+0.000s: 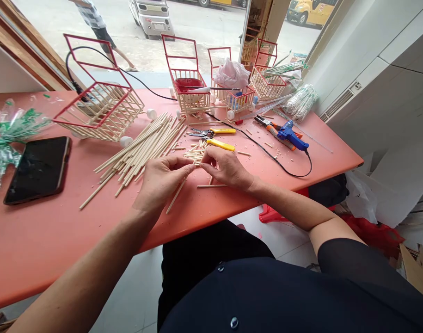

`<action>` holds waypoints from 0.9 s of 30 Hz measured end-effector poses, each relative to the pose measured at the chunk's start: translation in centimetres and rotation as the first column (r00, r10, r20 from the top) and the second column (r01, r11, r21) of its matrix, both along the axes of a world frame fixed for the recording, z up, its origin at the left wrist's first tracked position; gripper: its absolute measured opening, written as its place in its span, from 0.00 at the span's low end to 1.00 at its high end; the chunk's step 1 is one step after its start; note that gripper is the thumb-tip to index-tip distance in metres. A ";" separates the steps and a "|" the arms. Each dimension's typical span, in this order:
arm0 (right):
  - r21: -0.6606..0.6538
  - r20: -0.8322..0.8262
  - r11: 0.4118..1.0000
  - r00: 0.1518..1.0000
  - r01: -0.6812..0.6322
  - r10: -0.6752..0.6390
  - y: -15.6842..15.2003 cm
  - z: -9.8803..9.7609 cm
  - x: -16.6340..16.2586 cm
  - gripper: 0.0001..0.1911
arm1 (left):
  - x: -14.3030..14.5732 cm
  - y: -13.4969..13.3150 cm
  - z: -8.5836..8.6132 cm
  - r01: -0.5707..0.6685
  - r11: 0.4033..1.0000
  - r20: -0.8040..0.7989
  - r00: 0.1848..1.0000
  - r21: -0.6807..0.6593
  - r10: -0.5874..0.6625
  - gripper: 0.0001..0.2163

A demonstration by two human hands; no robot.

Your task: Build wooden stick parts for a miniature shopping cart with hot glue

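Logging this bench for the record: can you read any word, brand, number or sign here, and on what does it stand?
No text can be read.
Green wrappers: printed, too blurred.
Vehicle plate outside the window: too small.
Blue glue gun, yellow-handled cutters, phone: no label shows; screen dark.
Stick pinched by left hand and right hand: unmarked.

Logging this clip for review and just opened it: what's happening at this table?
A person seated at a red table pinches a short wooden stick between the left hand and right hand, beside a heap of cut stick pieces. Long wooden sticks lie fanned out to the left, yellow-handled cutters just beyond, a blue glue gun to the right. Stick-built carts with red frames stand at the back.
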State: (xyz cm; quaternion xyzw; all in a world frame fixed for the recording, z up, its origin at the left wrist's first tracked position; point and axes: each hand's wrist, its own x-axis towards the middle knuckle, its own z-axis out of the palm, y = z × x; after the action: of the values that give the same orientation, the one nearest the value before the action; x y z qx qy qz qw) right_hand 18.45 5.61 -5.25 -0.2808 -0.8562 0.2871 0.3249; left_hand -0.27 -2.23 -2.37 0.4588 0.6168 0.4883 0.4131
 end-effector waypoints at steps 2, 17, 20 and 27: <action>0.004 -0.003 1.000 1.000 -0.006 0.006 0.0 0.0 0.0 0.11 | 0.1 -0.1 0.2 -0.007 1.000 0.009 1.000 -0.010 0.007 0.09; 0.045 -0.042 0.999 0.999 -0.003 0.005 -0.2 -0.3 -0.3 0.11 | 0.7 -0.4 0.3 -0.061 0.998 0.084 0.995 0.009 0.060 0.07; 0.039 -0.041 0.999 0.999 0.000 0.002 -0.3 -0.3 -0.3 0.10 | 0.8 -0.3 0.4 -0.055 0.998 0.101 0.993 0.003 0.055 0.07; 0.037 -0.066 0.999 0.998 -0.001 0.004 -0.3 -0.3 -0.4 0.11 | 1.0 -0.3 0.3 -0.073 0.997 0.102 0.992 0.017 0.071 0.06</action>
State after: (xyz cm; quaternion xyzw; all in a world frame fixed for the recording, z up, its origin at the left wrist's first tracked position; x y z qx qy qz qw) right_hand 18.07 5.33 -5.58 -0.2642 -0.8505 0.2808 0.3579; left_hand 0.70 -2.53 -2.09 0.4151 0.6061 0.5318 0.4214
